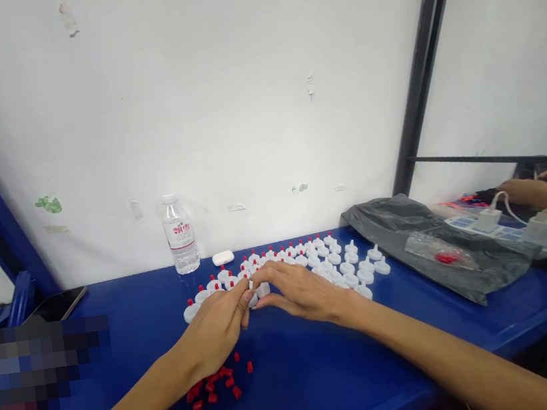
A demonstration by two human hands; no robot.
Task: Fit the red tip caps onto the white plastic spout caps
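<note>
Near the front of a group of white nozzle caps (349,267), my two hands meet. My right hand (299,290) is closed around one white nozzle cap (263,290), its thumb below and fingers above. Beside that cap's spout, my left hand (221,319) is pinched; whatever lies between its fingertips is hidden. Many caps at the left and back carry small red tips (190,302), while those at the right have bare white spouts. Several loose red tips (212,397) are scattered on the blue table (296,377) below my left wrist.
A water bottle (180,234) and a white oval case (223,258) stand by the wall. At the right lie a dark plastic bag (407,227), a clear packet with red pieces (441,253) and a power strip (498,229). A phone (59,304) rests at the left. Another person's arm (539,197) shows beyond the right frame.
</note>
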